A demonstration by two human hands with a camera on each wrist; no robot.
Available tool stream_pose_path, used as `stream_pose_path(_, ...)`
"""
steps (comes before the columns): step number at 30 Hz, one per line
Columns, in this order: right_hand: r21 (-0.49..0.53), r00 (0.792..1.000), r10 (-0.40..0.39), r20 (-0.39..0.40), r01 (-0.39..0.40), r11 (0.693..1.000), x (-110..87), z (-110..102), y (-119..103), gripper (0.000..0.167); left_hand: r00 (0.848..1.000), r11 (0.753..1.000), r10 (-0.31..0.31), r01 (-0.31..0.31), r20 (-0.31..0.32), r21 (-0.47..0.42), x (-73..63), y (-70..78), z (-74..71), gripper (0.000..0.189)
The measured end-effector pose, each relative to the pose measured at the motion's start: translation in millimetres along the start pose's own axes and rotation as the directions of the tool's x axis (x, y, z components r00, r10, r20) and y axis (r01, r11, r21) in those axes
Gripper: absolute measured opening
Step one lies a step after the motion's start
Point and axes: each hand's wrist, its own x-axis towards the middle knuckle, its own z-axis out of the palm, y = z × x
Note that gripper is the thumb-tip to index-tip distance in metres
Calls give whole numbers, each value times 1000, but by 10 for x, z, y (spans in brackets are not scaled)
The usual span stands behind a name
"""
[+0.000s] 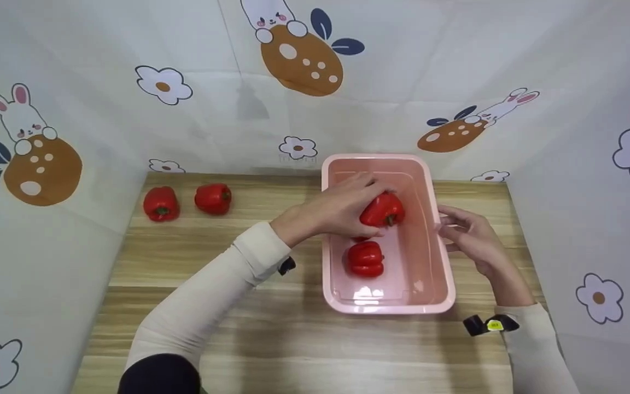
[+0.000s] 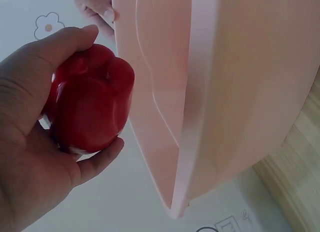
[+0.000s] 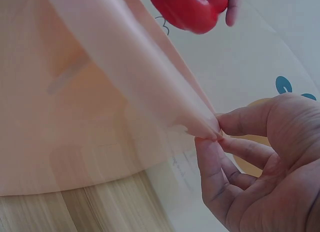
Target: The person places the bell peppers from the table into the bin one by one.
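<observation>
My left hand point(image 1: 342, 208) grips a red bell pepper point(image 1: 385, 210) above the pink plastic bin point(image 1: 389, 307). In the left wrist view the fingers and thumb curl round this pepper point(image 2: 92, 99), which is clear of the bin's rim. Another red bell pepper point(image 1: 366, 259) lies on the bin floor. A bit of red shows under my left hand, mostly hidden. My right hand point(image 1: 471, 235) is at the bin's right side; in the right wrist view its thumb and fingers pinch the rim point(image 3: 200, 119).
Two more red bell peppers, one point(image 1: 161, 204) at the far left and one point(image 1: 213, 198) beside it, sit near the back of the wooden table point(image 1: 184, 262). A patterned white cloth point(image 1: 391, 71) rises behind the table and along both sides.
</observation>
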Motion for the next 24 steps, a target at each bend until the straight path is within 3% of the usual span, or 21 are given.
stream_pose_path(8,-21,1000,0,-1,0,1000,1,15,-13,57,990,992,82,-71,-116,102,-37,-13,-154,55)
stream_pose_path(14,-20,1000,-3,4,3,1000,-8,6,-1,57,990,987,47,-26,-132,157,-167,-114,-219,48)
stream_pose_path(19,-13,1000,-5,7,5,1000,-3,3,-3,57,986,990,9,14,-164,137,-334,-252,-232,45)
stream_pose_path(24,-12,1000,-9,10,9,1000,1,20,-3,56,970,994,-34,59,-241,97,-530,-447,-197,47)
